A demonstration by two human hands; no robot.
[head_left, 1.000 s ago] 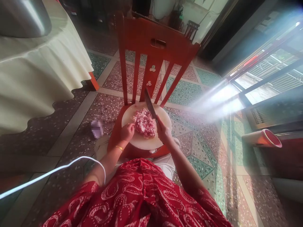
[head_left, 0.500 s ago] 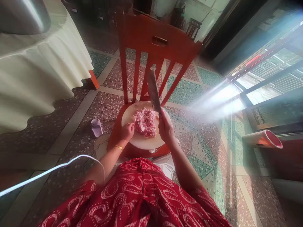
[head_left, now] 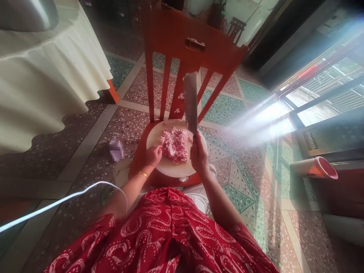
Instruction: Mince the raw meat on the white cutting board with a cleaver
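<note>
right hand (head_left: 199, 153) clenches cleaver (head_left: 191, 102) (raised) | left hand (head_left: 153, 155) loosely curled beside minced meat (head_left: 175, 143) | round board (head_left: 170, 170)

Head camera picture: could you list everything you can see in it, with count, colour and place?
Minced meat: one heap, pink, middle of the board.
Cutting board: one, round, pale, on the chair seat.
Cleaver: one, grey, raised above the board.
Chair: one, red wood, centre.
Tablecloth: one, cream, upper left.
Cable: one, white, lower left.
Cup: one, red, on its side, right.
Floor: speckled tiles, pink and green.
Dress: red, white pattern, bottom.
Left hand: at the meat's edge.
Right hand: grips the cleaver.
</note>
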